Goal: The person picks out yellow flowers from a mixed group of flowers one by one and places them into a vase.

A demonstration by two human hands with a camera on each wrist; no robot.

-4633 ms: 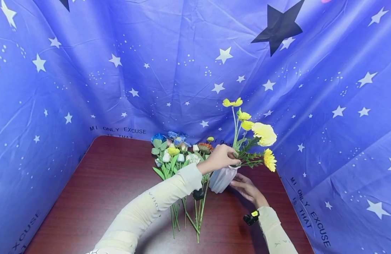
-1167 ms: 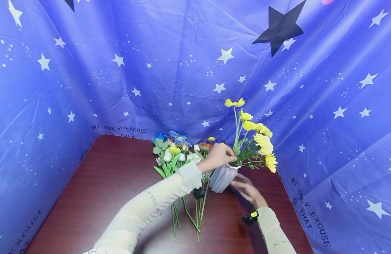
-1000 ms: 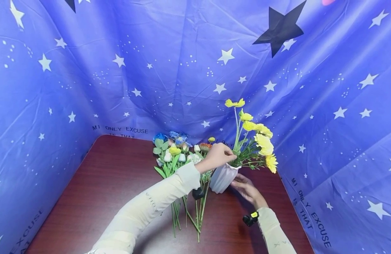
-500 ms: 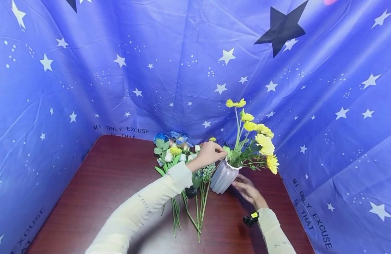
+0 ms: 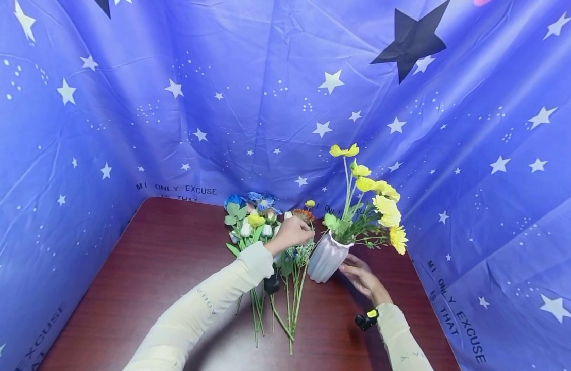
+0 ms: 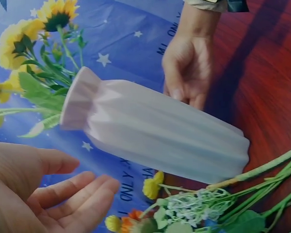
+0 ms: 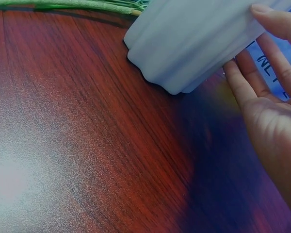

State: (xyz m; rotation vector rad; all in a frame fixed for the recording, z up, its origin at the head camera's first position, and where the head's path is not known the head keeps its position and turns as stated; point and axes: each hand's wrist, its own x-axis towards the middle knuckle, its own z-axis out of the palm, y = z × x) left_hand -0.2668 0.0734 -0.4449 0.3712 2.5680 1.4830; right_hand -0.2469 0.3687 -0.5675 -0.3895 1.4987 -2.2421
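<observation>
A pale, pleated vase (image 5: 329, 258) stands at the right of the table, holding yellow flowers (image 5: 386, 210) and green leaves that lean right. Low on the vase's right side, my right hand (image 5: 364, 278) grips it. In the right wrist view the thumb lies along the wall of the vase (image 7: 194, 43) and the other fingers pass behind it. My left hand (image 5: 292, 233) is left of the vase, over the loose flowers. Its fingers are loosely bent with nothing between them, as the left wrist view shows of this hand (image 6: 63, 189), apart from the vase mouth.
Loose flowers lie left of the vase, among them blue blooms (image 5: 262, 201), white tulips (image 5: 246, 228), and an orange flower (image 5: 304, 215). Their green stems (image 5: 290, 314) point toward the front of the reddish-brown table (image 5: 174, 247). A blue star-print cloth (image 5: 248, 103) surrounds the table's back and sides.
Another pale yellow flower has joined those in the vase since the oldest frame. My left hand has left the vase mouth and moved left and slightly down. My right hand has stayed on the vase.
</observation>
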